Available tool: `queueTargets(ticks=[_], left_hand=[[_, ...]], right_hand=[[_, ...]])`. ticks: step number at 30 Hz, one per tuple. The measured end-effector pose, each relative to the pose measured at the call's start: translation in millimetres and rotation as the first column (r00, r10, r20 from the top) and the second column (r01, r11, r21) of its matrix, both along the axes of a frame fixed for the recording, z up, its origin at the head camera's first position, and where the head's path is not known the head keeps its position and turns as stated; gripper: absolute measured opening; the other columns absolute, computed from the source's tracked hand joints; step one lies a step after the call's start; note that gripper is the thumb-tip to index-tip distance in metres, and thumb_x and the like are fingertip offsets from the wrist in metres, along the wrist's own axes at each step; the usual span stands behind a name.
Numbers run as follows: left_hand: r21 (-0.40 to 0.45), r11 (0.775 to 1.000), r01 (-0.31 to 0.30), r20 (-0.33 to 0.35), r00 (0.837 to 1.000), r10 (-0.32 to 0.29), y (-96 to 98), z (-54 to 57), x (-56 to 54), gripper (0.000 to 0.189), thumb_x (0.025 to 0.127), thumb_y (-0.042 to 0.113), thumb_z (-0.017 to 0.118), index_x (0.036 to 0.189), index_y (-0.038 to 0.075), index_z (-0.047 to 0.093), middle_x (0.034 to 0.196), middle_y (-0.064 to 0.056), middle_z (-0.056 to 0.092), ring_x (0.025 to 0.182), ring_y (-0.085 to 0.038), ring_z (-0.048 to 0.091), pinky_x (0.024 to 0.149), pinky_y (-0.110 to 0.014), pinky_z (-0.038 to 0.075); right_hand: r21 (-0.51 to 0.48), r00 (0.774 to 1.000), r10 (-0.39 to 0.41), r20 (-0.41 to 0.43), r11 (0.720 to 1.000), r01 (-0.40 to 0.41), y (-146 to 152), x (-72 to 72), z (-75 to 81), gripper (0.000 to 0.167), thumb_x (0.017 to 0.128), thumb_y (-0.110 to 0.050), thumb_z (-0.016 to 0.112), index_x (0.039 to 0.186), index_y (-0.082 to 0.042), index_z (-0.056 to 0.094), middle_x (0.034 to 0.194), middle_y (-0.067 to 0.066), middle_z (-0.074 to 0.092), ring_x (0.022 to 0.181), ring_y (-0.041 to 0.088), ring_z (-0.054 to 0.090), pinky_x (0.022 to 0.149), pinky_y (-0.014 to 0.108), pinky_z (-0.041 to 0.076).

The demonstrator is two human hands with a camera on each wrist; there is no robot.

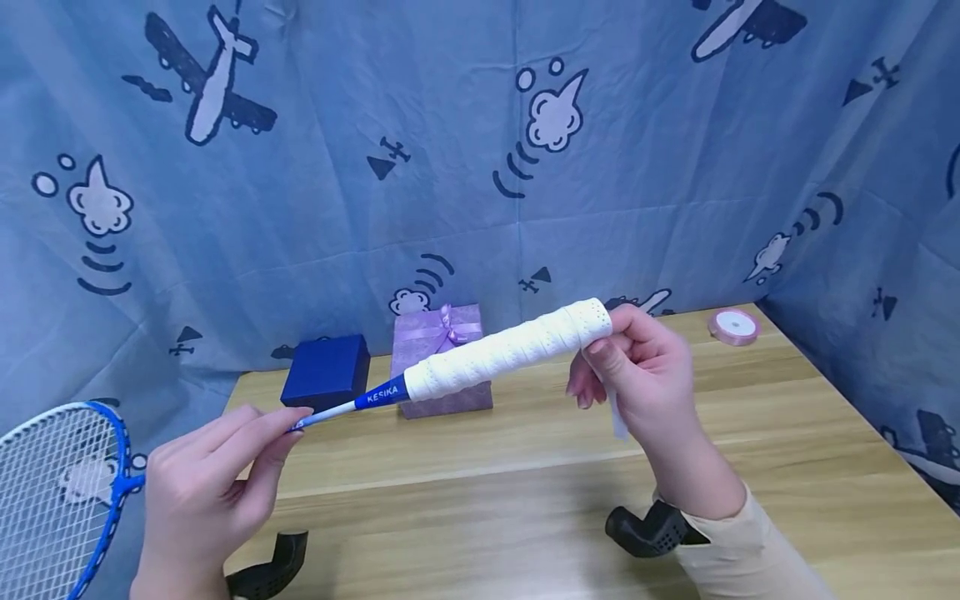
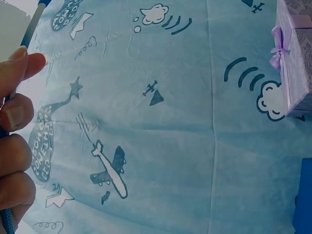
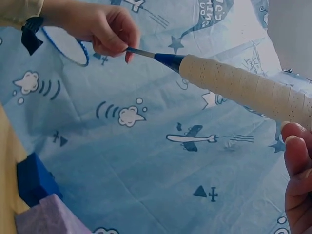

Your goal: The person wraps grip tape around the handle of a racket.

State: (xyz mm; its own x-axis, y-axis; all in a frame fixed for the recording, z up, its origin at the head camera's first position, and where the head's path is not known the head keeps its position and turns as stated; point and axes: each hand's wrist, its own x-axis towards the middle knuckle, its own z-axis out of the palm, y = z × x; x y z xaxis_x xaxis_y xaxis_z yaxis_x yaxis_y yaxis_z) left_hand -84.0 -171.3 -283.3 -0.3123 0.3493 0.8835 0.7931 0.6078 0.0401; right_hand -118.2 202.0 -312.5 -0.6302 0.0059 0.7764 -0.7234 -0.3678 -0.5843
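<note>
A badminton racket [image 1: 381, 393] is held up slantwise over the table, its blue and white head at the far left. White perforated grip tape [image 1: 510, 351] is wound round its handle in overlapping turns. My left hand [image 1: 213, 479] pinches the thin shaft between thumb and fingers, below the blue cone marked KESIKA. At the butt end, my right hand [image 1: 647, 367] pinches the tape between thumb and forefinger, and a short pale strip [image 1: 619, 417] hangs under the thumb. The right wrist view also shows the wrapped handle [image 3: 243, 87] and the left hand [image 3: 109, 31] on the shaft.
Behind the racket, a dark blue box [image 1: 322, 369] and a purple gift box [image 1: 442, 408] with a ribbon bow stand on the wooden table [image 1: 465, 508]. A pink ribbon roll [image 1: 733, 326] lies at the back right. A blue printed curtain [image 1: 450, 125] hangs behind.
</note>
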Motion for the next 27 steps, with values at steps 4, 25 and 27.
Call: queueTargets(ticks=[4, 25, 27], left_hand=[[-0.006, 1.000, -0.015, 0.010, 1.000, 0.015, 2.4, 2.0, 2.8, 0.043, 0.107, 0.033, 0.057, 0.085, 0.003, 0.077, 0.060, 0.008, 0.045, 0.050, 0.003, 0.023, 0.049, -0.009, 0.014], [-0.010, 1.000, -0.004, 0.048, 0.999, 0.005, 1.5, 3.1, 4.0, 0.043, 0.106, 0.036, 0.057, 0.083, 0.004, 0.075, 0.060, 0.009, 0.047, 0.050, 0.003, 0.034, 0.047, -0.008, 0.022], [-0.012, 1.000, -0.020, 0.053, 0.998, 0.021, 0.9, 2.3, 4.2, 0.043, 0.105, 0.039, 0.058, 0.083, 0.005, 0.075, 0.061, 0.009, 0.046, 0.051, 0.002, 0.034, 0.047, -0.008, 0.021]], right_hand=[[0.005, 1.000, -0.018, -0.017, 1.000, 0.018, -0.5, 0.3, -1.7, 0.020, 0.098, -0.001, 0.067, 0.090, 0.014, 0.056, 0.065, 0.012, 0.067, 0.048, 0.018, 0.058, 0.039, 0.031, 0.039], [0.040, 1.000, 0.003, -0.001, 0.999, -0.003, 0.4, -1.0, 0.6, 0.036, 0.100, 0.000, 0.064, 0.135, 0.009, 0.057, 0.098, 0.009, 0.073, 0.059, 0.020, 0.062, 0.043, 0.031, 0.042], [0.057, 1.000, -0.006, -0.009, 0.998, 0.006, 0.3, -1.0, 0.1, 0.036, 0.101, 0.001, 0.062, 0.135, 0.010, 0.057, 0.095, 0.009, 0.072, 0.058, 0.020, 0.062, 0.043, 0.031, 0.042]])
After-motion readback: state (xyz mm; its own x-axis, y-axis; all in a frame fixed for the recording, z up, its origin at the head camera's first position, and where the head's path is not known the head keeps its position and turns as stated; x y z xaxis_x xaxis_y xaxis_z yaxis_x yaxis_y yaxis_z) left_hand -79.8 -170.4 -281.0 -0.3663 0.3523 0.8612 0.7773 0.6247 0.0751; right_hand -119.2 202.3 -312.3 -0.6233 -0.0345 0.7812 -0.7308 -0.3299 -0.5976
